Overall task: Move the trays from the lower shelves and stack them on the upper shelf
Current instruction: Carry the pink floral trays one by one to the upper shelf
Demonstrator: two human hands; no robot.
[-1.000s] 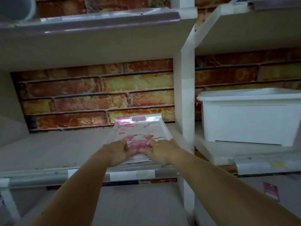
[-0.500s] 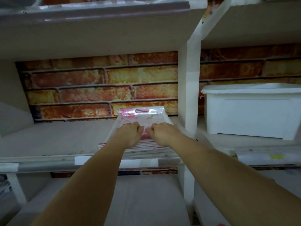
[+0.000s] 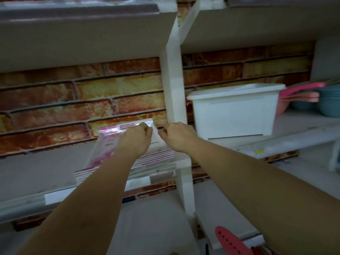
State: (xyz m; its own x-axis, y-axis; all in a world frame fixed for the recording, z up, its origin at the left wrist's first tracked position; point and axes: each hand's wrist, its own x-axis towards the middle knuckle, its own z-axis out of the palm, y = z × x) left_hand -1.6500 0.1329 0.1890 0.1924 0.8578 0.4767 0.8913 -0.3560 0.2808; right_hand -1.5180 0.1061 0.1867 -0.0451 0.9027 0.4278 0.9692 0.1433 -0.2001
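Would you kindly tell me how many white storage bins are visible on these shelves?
1. The white storage bin stands on the shelf in the right bay, right of the white upright. Others may be hidden beyond the frame.

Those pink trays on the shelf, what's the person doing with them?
A person is reaching both arms into a shelf bay backed by a brick wall. The left hand and right hand are at the far end of a stack of pink-patterned trays lying on the shelf board. Their fingers are curled, but whether they grip the top tray is unclear. A white plastic bin sits in the neighbouring bay.
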